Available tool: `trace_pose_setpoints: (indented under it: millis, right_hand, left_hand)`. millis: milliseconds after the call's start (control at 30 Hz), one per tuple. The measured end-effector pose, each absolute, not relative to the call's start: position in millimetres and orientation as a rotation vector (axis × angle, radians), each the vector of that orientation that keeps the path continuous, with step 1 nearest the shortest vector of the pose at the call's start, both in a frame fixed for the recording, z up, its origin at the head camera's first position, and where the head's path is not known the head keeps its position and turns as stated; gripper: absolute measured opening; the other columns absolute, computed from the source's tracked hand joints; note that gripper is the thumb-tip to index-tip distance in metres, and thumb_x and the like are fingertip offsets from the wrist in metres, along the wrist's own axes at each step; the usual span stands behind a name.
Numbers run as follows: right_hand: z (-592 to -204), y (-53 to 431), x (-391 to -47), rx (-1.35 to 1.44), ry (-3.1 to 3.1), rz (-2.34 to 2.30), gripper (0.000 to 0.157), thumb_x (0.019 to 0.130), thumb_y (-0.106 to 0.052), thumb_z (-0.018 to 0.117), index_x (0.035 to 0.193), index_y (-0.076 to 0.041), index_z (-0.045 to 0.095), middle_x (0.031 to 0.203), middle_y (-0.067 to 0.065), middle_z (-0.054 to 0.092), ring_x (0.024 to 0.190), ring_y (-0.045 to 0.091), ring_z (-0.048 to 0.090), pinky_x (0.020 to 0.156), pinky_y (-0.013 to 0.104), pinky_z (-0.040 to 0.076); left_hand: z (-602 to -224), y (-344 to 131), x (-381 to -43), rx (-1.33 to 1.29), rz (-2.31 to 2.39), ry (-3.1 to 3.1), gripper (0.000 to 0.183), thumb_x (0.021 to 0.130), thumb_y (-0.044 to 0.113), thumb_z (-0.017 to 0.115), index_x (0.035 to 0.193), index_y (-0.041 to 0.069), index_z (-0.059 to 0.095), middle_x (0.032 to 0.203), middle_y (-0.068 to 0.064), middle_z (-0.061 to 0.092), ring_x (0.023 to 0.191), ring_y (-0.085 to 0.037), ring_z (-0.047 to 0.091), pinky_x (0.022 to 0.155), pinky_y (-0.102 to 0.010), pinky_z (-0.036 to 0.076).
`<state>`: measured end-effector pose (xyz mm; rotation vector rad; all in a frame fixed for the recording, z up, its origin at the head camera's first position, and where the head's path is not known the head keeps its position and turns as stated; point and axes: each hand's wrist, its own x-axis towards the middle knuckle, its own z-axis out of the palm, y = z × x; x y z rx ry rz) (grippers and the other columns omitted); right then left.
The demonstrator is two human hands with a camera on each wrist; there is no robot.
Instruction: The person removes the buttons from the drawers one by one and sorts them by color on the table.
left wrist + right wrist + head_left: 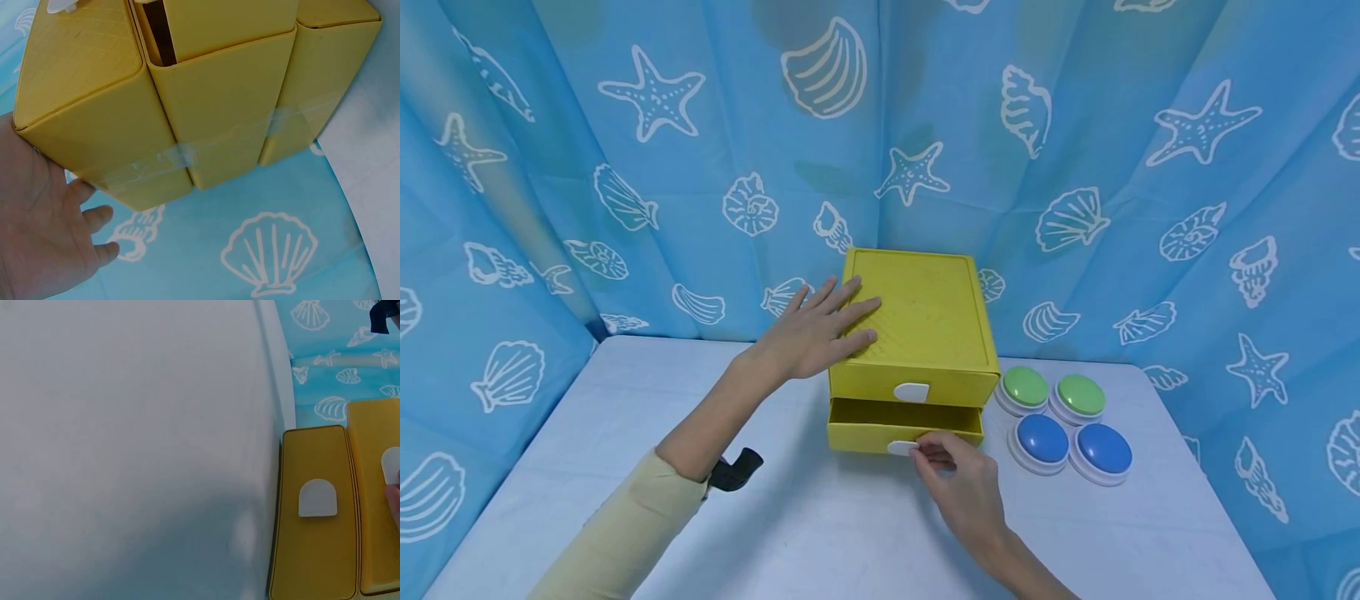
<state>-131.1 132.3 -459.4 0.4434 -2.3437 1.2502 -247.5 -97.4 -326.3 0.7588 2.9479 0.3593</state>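
A yellow drawer cabinet [925, 312] stands on the white table. Its middle drawer [861, 437] is partly pulled out, and the part of its inside that shows looks bare. My right hand [966, 487] pinches the white tab [900, 447] on that drawer's front. On the left of the cabinet's top, my left hand [816, 333] rests with fingers spread. The top drawer [865, 383] is closed. In the right wrist view the bottom drawer [315, 556] is closed too, and only fingertips [394, 499] of my right hand show.
Two green buttons [1026, 387] and two blue buttons [1042, 438] with white bases stand right of the cabinet. A blue curtain [737, 150] with shells and starfish hangs behind the table [775, 525]. Clear tape [181, 155] runs across the cabinet's side.
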Motion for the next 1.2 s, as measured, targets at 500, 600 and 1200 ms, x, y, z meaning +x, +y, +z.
trace_pose_setpoints:
  millis: [500, 600, 1200]
  right_hand:
    - [-459, 131, -150, 0.441, -2.326, 1.256, 0.018, 0.080, 0.002, 0.082, 0.089, -0.008, 0.071, 0.084, -0.002, 0.071, 0.075, 0.004, 0.068, 0.067, 0.019, 0.056]
    - [-459, 131, -153, 0.430, -2.334, 1.257, 0.017, 0.080, 0.001, 0.082, 0.090, -0.008, 0.071, 0.084, -0.003, 0.071, 0.076, 0.004, 0.068, 0.068, 0.019, 0.056]
    - [-460, 131, -159, 0.453, -2.326, 1.268, 0.014, 0.082, 0.001, 0.080, 0.088, -0.007, 0.070, 0.083, -0.002, 0.071, 0.076, 0.005, 0.068, 0.069, 0.021, 0.056]
  left_hand:
    - [-326, -96, -247, 0.755, 0.344, 2.965, 0.064, 0.104, 0.059, 0.029, 0.159, 0.027, 0.029, 0.167, -0.004, 0.009, 0.152, -0.030, 0.001, 0.118, -0.056, 0.000]
    - [-326, -96, -247, 0.754, 0.343, 2.964, 0.064, 0.104, 0.059, 0.029, 0.159, 0.027, 0.029, 0.167, -0.004, 0.009, 0.152, -0.030, 0.001, 0.118, -0.056, 0.000]
    - [-326, -97, -247, 0.769, 0.341, 2.959, 0.063, 0.105, 0.059, 0.028, 0.159, 0.027, 0.028, 0.167, -0.004, 0.008, 0.152, -0.030, 0.001, 0.118, -0.056, 0.000]
